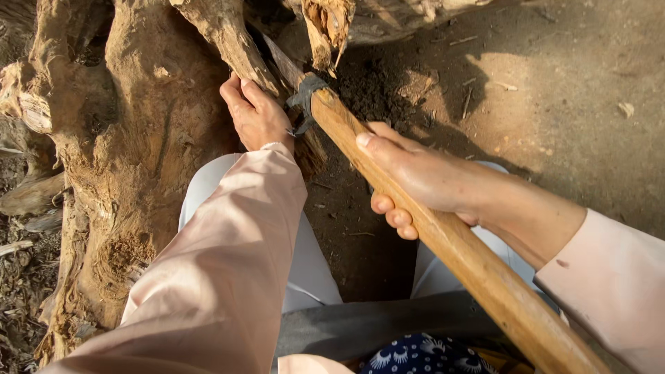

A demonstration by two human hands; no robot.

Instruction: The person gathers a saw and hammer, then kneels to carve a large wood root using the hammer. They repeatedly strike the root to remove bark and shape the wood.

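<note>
Head view, looking down from the person's own eyes: they're crouching w/ knees in pale trousers (208, 187) spread apart over dark soil. The right hand (415, 176) is clenching round a long wooden handle (450, 242), thumb lying along the top, fingers curling underneath, about a third of the way down from the tool's head. The handle is running diagonally from the bottom right corner up toward the centre top, where a dark metal head (305, 93) is sitting tight on its end; the blade part is pressing in btwn the roots, and how far in I can't tell, since wood is hiding it. The left hand (256, 111) is reaching fwd, sleeve in pale pink, and is gripping a thick root branch (228, 34) just beside the metal head, fingers wrapping the wood from below, nearly touching the tool. That branch is coming off a big gnarled tree stump (131, 152), reddish-brown, dusty w/ earth, filling the left side of the view. Another splintered piece of root (325, 28) is hanging down just above the tool head. Right of that, the bare dirt ground (554, 104) is lying half in sun, half in shadow, w/ small twigs and chips scattered about. At the bottom edge a dark blue patterned cloth (415, 357) is showing btwn the legs.
</note>
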